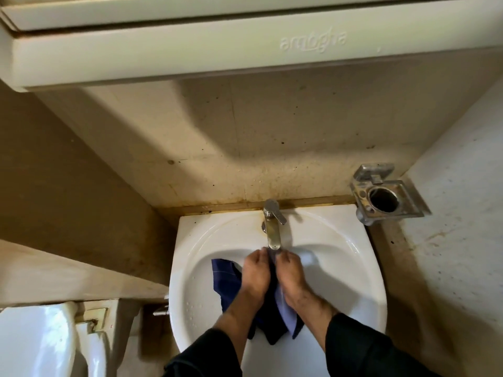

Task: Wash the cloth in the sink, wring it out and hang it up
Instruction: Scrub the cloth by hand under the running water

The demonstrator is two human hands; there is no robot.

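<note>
Gripping the cloth [227, 278] over the bowl of the sink [353, 257], both hands sit close together just below the spout of the tap [273, 227]. The left hand [255, 270] has its fingers curled round a bunched fold of the dark blue fabric; the right hand [290, 270] is clenched on the same fold, knuckles nearly touching the left. The cloth spreads towards the left side of the basin and hangs down between the forearms towards the sink's near edge, a paler face showing by the right wrist. Both sleeves [362, 346] are dark. A metal holder [386, 194] is fixed to the wall just off the sink's far right corner. A white toilet cistern [38, 338] stands left of the sink's near edge.
</note>
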